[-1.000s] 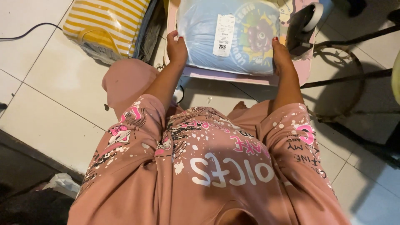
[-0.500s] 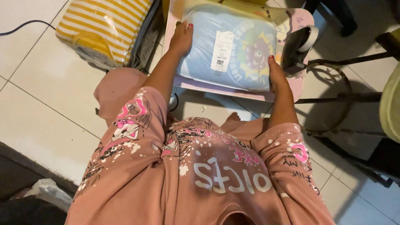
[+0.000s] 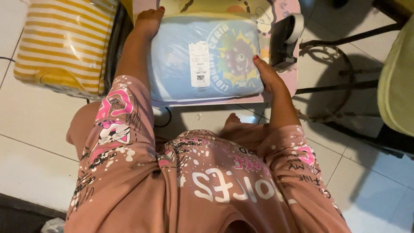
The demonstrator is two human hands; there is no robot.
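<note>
Bracing a soft blue packet (image 3: 172, 64) from two sides, the person leans over a low pink board (image 3: 215, 102) on which the packet lies flat, wrapped in clear film with a white label (image 3: 199, 64) on top.

- Left hand (image 3: 148, 21): laid on the packet's far left corner, fingers together and spread flat, not closed round anything.
- Right hand (image 3: 267, 73): set against the near right edge, thumb on the top face. The fingers are hidden behind the edge, so I cannot tell whether they curl under it.
- Packet position: centred on the board, its long side running left to right and its near edge just inside the board's rim.
- Around it: a dark device with a pale trim (image 3: 284, 39) stands on the board just beside the right hand. A yellow-striped bag (image 3: 64, 43) sits on the tiled floor (image 3: 34, 159) to the left. A black metal stand (image 3: 327, 64) and a pale green cushion (image 3: 399, 73) are to the right.

Judgement: the step in hand looks like squaring or settling the packet on the board, with the two hands at opposite corners.

Any lift or turn from this hold would call for a firmer purchase, since the film looks slippery and the contents soft. It would also need care on the right, where the device stands close.
</note>
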